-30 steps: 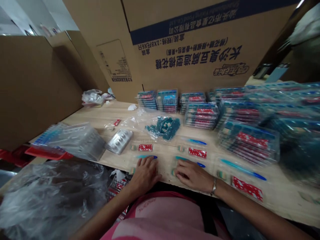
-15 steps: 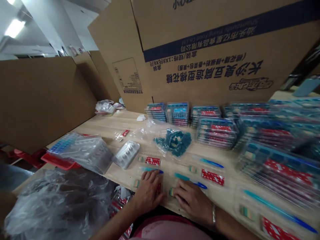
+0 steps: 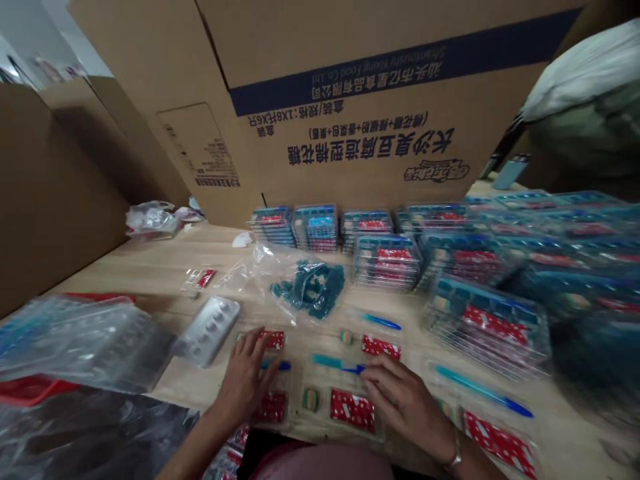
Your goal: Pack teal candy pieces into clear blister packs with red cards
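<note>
Clear blister packs lie at the near edge of a wooden table (image 3: 165,267), each with a blue pen, a red patterned card and a small striped eraser. My left hand (image 3: 245,379) rests with fingers spread on one pack (image 3: 273,405), fingertips by its blue pen (image 3: 275,365). My right hand (image 3: 407,405) lies flat, fingers stretched, on the right edge of a second pack (image 3: 345,400) holding a red card (image 3: 353,408) and a teal-blue pen (image 3: 339,363).
Stacks of filled packs (image 3: 390,260) line the back and right. A bag of teal parts (image 3: 310,290), an empty clear tray (image 3: 207,330), a pile of clear trays (image 3: 85,343) and a big printed cardboard box (image 3: 360,100) surround the spot. Another person (image 3: 585,100) is at far right.
The view swung and dipped. Both hands slid apart along the near packs; the left hand's fingers spread over its pack and the right moved to the second pack's right side.
</note>
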A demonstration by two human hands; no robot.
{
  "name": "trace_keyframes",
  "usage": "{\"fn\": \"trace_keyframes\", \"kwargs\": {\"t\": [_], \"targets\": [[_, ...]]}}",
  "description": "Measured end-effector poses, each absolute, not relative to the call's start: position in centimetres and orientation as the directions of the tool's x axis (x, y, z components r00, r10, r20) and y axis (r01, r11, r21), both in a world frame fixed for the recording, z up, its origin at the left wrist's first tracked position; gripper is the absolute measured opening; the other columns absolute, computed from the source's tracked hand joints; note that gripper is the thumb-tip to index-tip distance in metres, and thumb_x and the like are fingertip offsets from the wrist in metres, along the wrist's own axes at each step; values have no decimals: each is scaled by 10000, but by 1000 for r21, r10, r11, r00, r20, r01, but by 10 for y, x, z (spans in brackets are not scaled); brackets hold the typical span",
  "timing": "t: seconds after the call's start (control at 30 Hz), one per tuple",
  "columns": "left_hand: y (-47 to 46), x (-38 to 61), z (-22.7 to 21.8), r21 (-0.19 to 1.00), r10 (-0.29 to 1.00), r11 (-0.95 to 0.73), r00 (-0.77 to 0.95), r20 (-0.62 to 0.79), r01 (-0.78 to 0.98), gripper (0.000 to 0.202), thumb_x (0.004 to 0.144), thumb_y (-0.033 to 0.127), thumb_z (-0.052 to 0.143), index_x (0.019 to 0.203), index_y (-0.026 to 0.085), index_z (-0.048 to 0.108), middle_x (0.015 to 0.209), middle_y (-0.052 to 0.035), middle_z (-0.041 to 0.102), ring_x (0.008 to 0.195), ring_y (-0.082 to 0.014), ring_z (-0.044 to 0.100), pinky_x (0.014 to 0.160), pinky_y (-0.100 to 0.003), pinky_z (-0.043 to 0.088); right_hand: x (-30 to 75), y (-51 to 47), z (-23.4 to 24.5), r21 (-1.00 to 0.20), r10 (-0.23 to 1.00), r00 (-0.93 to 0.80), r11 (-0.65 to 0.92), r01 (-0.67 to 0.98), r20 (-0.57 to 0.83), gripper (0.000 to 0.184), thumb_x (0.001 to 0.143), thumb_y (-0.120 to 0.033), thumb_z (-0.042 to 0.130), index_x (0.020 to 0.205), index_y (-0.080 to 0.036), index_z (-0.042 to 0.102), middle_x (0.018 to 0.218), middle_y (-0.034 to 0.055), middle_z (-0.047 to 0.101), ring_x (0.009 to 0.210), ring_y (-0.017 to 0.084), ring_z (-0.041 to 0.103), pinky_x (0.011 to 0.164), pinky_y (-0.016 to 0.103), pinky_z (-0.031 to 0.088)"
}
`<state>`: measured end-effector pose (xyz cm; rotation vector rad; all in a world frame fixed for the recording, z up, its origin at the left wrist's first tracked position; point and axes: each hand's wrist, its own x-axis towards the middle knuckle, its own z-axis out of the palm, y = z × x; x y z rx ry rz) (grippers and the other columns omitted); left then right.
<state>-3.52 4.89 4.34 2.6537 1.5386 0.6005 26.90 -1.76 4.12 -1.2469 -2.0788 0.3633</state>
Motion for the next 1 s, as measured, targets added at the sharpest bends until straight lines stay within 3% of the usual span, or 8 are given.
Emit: {"fn": "trace_keyframes", "kwargs": {"t": [0.13,0.23,0.33,0.43,0.53,0.67,0.77,1.0], "targets": [[100,-21,48,145,817,-523,446,365,840,386,893,351,438,1234,174,474,1256,-146,538,1128,-289,512,931,-482,440,287,-14,45,-587,878,-221,453,671,425,178,923,-192,413,927,-226,587,851,51,599,786,157,605,679,280,506],[131,-4,46,113,798,-583,540,269,805,420,890,377,455,1256,170,463,1297,-131,533,1192,-266,487,975,-455,415,294,-12,46,-568,875,-190,440,695,445,171,919,-207,425,932,-225,595,852,58,604,799,167,611,679,284,509],[146,12,47,74,832,-529,499,243,845,368,889,377,461,1185,167,525,1224,-133,593,1137,-270,531,936,-461,427,302,-10,47,-541,873,-181,430,723,452,175,917,-210,425,935,-223,599,867,63,616,820,169,617,701,284,515],[148,27,57,57,755,-622,578,311,781,271,907,273,429,1119,186,573,1162,-109,634,1117,-247,542,947,-444,407,305,2,52,-525,879,-191,422,739,437,181,918,-204,421,923,-215,602,902,66,631,849,169,623,730,284,514],[150,40,70,9,650,-743,718,250,669,247,874,144,436,1014,213,627,1151,-78,649,1155,-249,520,984,-473,371,292,25,64,-493,883,-277,446,748,379,202,907,-175,420,968,-203,611,999,81,634,926,180,617,791,309,510],[148,26,86,57,739,-645,603,300,762,215,880,202,464,1028,190,619,1169,-97,630,1107,-253,543,945,-456,410,264,48,80,-424,855,-468,518,743,224,203,881,-152,450,972,-179,630,1074,103,622,1000,221,586,865,393,490],[122,-9,86,133,787,-575,501,359,807,253,903,282,446,1080,173,590,1161,-109,619,1088,-238,546,928,-421,430,261,53,81,-403,843,-512,532,745,167,187,878,-164,467,944,-176,641,1078,104,620,1001,227,579,878,404,479],[50,-51,39,152,855,-517,515,59,842,474,877,431,475,1272,169,476,1359,-143,485,1291,-296,388,1049,-522,312,275,72,74,-348,845,-512,531,772,155,190,867,-161,460,877,-179,649,1045,103,627,967,231,592,848,405,494]]}}
